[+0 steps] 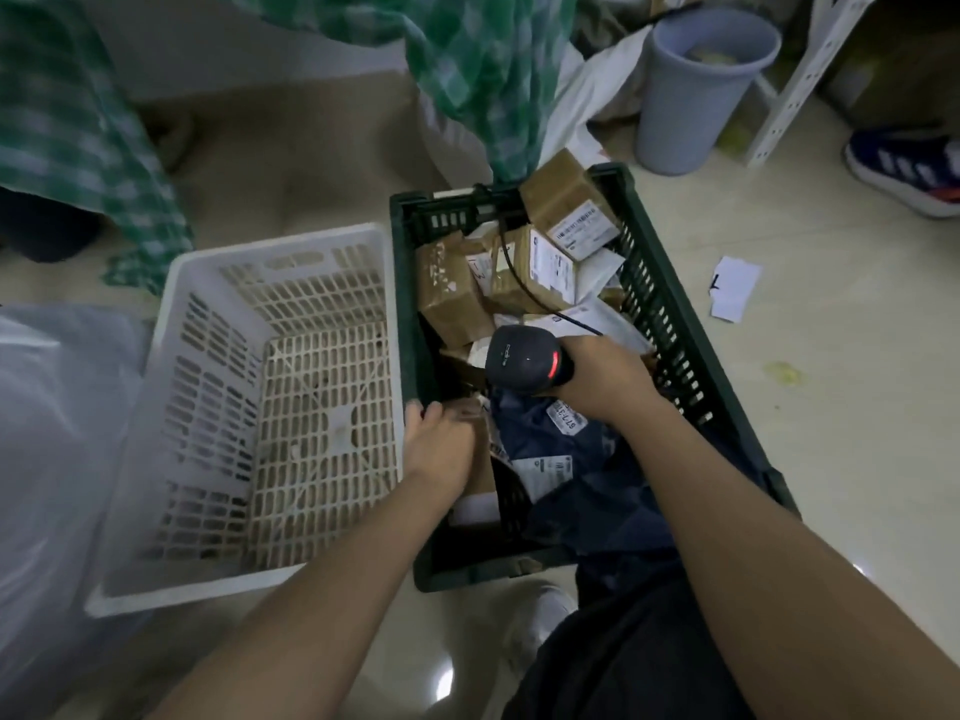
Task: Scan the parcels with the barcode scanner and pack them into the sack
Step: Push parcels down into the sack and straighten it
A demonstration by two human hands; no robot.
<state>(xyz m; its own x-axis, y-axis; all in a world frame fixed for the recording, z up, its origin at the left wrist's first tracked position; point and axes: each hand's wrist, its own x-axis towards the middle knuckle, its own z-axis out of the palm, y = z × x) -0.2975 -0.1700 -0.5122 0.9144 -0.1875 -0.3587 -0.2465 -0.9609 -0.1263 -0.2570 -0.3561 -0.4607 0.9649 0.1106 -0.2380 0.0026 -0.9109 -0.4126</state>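
Note:
A dark green crate [670,314] on the floor holds several parcels: brown taped boxes [449,291] with white labels and a dark blue poly bag [571,459] at the near end. My right hand [605,374] grips the black barcode scanner [524,363], whose red light glows; its head points left and down inside the crate, and its cable runs to the crate's far wall. My left hand [439,439] reaches into the crate's left side and grips a brown parcel [480,454] that it mostly hides. A translucent sack [47,433] lies at the far left.
An empty white slatted crate [171,407] sits touching the green crate's left side. A grey bin [696,85] and a white shelf post [810,70] stand at the back right. A paper scrap [735,288] lies on the floor, a shoe [909,168] beyond it. Green checked cloth [483,59] hangs behind.

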